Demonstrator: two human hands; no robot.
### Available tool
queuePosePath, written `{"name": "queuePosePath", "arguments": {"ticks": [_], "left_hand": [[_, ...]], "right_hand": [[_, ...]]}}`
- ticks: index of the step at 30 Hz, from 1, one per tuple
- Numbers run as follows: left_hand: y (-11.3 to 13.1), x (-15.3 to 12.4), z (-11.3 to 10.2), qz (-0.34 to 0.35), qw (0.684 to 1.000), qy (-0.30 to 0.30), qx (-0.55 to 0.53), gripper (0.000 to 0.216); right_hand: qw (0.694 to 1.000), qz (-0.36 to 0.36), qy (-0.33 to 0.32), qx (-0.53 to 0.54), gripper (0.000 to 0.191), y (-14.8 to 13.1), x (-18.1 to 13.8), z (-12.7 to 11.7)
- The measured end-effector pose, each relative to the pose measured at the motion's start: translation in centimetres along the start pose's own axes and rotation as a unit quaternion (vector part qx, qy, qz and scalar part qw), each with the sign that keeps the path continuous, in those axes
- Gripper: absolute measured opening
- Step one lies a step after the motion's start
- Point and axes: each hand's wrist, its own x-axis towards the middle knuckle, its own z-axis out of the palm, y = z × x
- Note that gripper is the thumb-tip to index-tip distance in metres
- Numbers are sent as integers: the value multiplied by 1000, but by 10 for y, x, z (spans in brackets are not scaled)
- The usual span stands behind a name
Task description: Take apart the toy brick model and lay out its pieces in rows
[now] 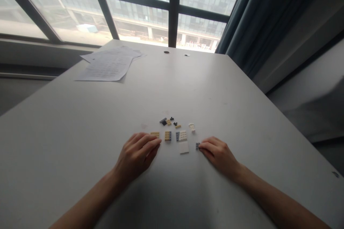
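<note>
Several small toy bricks lie on the white table (pixel 80 128) in front of me. My left hand (pixel 138 154) rests flat with fingers stretched out, fingertips beside a tan plate (pixel 155 134). My right hand (pixel 216 152) has its fingers pressed together on a small grey brick (pixel 197 146). Between the hands lie a tan and grey plate (pixel 168 135), a cream and blue plate (pixel 182 135) and a flat white tile (pixel 184 148). Farther off sit a small white piece (pixel 191 127) and a cluster of dark and tan bits (pixel 168 121).
A few printed paper sheets (pixel 109 65) lie at the table's far left. Two round cable holes (pixel 166 52) mark the far edge below the window. A dark curtain (pixel 255 18) hangs at the right.
</note>
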Motion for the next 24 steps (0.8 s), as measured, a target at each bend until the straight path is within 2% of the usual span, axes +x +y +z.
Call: {"name": "queuePosePath", "arguments": {"ticks": [5, 11, 17, 24], "left_hand": [[-4, -2, 1, -4, 1000, 9, -3, 17], [-7, -5, 2, -23, 1000, 7, 1, 14], [-6, -4, 3, -18, 1000, 9, -5, 14], [-7, -5, 3, -13, 1000, 12, -16, 17]], "right_hand": [[1000, -5, -3, 11, 14, 0, -2, 0], [999, -13, 28, -7, 18, -4, -5, 1], [998, -45, 8, -46, 20, -8, -1, 7], [996, -64, 0, -56, 22, 1, 9, 11]]}}
